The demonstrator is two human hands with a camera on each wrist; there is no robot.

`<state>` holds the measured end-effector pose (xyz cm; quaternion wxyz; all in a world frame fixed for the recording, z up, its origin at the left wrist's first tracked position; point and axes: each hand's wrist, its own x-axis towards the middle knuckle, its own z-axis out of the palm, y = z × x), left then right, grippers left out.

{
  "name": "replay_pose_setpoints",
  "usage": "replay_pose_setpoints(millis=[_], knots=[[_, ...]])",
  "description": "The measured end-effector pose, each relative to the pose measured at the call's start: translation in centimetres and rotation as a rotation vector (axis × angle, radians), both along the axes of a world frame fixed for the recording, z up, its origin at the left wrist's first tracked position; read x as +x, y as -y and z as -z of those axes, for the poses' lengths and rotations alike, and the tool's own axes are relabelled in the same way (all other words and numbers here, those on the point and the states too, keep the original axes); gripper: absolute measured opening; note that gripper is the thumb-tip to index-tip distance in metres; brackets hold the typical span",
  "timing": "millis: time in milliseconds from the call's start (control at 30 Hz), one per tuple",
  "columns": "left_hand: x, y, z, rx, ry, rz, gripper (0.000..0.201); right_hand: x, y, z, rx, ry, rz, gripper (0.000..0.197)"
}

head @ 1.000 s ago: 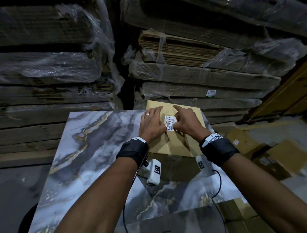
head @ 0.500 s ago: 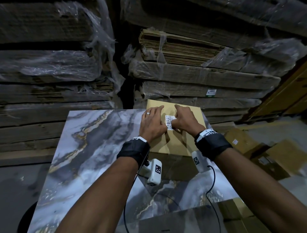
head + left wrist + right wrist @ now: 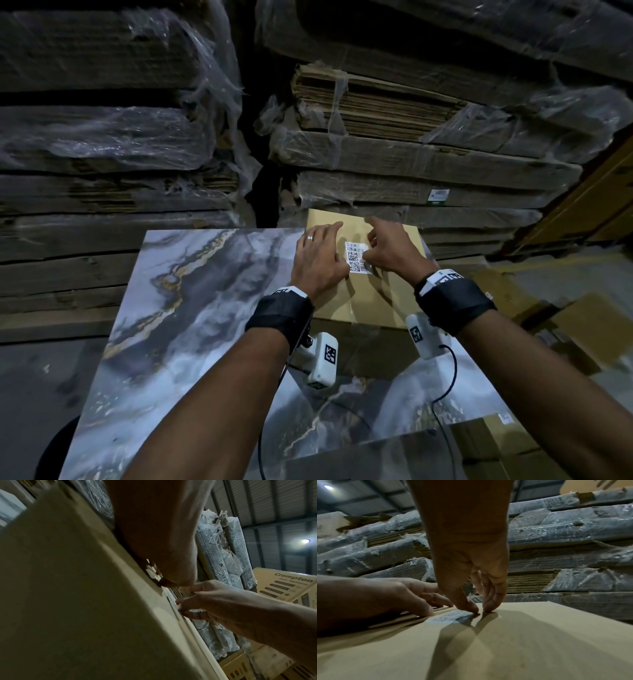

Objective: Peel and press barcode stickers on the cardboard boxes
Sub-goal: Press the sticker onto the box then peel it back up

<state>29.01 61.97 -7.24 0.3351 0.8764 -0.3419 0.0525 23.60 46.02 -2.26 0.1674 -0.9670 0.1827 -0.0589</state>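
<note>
A tan cardboard box point(image 3: 373, 301) sits at the far right of the marble-patterned counter point(image 3: 191, 308), and a white barcode sticker point(image 3: 358, 256) lies flat on its top face, between the two hands. The left hand point(image 3: 318, 262) is spread with straight fingers, palm down on the box just left of the sticker; it holds nothing and seems to steady the carton. The right hand point(image 3: 390, 253) is arched above the sticker's right side, grasping nothing; in the right wrist view its thumb and one fingertip point(image 3: 488, 609) touch down at the sticker's right edge.

The step in hand looks like pressing the label down. To do it well, I would rub from the middle outward toward each edge so no air is trapped, then run a fingertip firmly along all four borders and corners, which tend to lift first on rough cardboard. The left hand should keep weight on the box so it does not slide. Behind stand plastic-wrapped stacks of flattened cardboard point(image 3: 394, 102).
</note>
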Motion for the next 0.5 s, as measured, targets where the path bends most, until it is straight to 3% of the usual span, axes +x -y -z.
replay_pose_setpoints(millis=[233,500], knots=[[0.1,0.2,0.2,-0.003,0.004,-0.01,0.066,0.1,-0.3,0.0,-0.053,0.027,0.039,0.053],[0.1,0.3,0.2,0.001,-0.001,-0.012,0.067,1.1,0.0,0.6,-0.026,-0.009,0.091,0.056]])
